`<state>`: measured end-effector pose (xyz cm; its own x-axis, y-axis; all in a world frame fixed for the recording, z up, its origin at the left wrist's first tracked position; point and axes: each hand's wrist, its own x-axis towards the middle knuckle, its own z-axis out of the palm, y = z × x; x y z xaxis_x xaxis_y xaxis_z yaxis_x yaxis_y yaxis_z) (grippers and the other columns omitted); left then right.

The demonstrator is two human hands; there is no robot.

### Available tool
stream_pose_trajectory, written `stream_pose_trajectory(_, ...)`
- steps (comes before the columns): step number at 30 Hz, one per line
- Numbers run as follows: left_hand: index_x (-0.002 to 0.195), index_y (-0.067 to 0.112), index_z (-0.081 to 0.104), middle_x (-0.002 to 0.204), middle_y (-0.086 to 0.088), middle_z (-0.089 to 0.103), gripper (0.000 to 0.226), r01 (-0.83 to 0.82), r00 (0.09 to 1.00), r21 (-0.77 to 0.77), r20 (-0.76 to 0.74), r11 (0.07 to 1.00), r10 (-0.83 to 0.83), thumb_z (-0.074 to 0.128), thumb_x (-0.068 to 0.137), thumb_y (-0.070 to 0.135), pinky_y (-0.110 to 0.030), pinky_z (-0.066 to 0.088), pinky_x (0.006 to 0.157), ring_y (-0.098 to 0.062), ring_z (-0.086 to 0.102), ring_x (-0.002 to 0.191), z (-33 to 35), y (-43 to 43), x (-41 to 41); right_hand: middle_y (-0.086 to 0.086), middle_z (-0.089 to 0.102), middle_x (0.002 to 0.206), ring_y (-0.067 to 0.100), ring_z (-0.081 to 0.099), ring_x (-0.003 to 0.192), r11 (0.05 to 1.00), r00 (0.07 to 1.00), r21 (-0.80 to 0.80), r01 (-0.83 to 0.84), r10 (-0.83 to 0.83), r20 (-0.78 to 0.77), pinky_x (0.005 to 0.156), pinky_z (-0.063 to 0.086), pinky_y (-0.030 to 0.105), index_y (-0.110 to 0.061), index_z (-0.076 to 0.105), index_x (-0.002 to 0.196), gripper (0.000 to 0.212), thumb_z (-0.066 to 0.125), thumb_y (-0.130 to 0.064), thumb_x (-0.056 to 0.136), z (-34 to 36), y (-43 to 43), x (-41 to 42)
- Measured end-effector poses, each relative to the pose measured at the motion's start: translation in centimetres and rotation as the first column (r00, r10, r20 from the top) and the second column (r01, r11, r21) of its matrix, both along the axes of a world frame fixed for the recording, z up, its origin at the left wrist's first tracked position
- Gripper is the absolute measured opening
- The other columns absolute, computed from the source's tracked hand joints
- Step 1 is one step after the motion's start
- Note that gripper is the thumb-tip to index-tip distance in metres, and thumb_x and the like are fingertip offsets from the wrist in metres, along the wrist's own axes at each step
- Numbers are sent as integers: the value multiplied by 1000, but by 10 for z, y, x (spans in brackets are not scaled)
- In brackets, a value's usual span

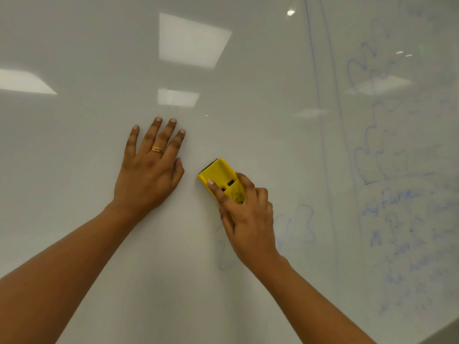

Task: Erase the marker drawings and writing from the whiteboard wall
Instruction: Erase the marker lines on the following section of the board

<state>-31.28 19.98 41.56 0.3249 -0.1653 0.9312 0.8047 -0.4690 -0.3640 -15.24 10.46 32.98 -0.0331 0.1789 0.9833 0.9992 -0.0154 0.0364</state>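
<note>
Left hand (149, 175) lies flat on the whiteboard wall (74, 145) at frame centre. Its fingers (154, 135) are straight and spread and hold nothing; judged a brace for balance. A ring (157, 149) sits on one finger.

Right hand (248, 219), just to its right, grips a yellow eraser (219, 176). The thumb runs along one edge and the fingers curl over the back, with the pad side against the board, judged for wiping pressure.

Blue drawings (372, 157) and writing (402, 232) remain at frame right. A faint outline (303, 224) lies beside the right hand.
</note>
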Motion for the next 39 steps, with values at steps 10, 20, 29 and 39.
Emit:
stream_pose_trajectory(10,140,6,41,148,-16,36,53,-29,999,-15,-20,999,29,30,94,31,-50,13,112,-33,29,138,-6,-1,0,14,46,135,38,47,95,995,953,88,55,-26,-301,69,51,45,-44,38,135,49,47,-28,89,10,-16,72)
stream_pose_trajectory(20,139,6,42,147,-17,38,52,-46,999,-21,-24,999,46,29,95,31,-52,15,111,-34,31,137,-7,-1,3,8,33,147,33,34,113,991,912,133,-3,57,-407,85,45,52,-41,42,134,52,49,-11,92,11,-7,60)
stream_pose_trajectory(29,135,5,47,142,-16,44,49,68,997,2,-49,998,-68,35,88,13,-46,13,111,-33,36,133,-8,3,-2,10,34,141,26,40,105,999,993,52,-2,-5,119,78,44,42,-43,34,135,60,53,-14,86,-20,3,8)
stream_pose_trajectory(39,144,11,35,152,-10,30,52,-4,995,-74,-102,997,-3,30,95,26,-44,10,115,-26,22,141,-48,3,-19,8,40,140,28,48,102,997,905,1,75,-69,420,80,48,38,-42,42,130,53,48,-15,85,-35,-13,57)
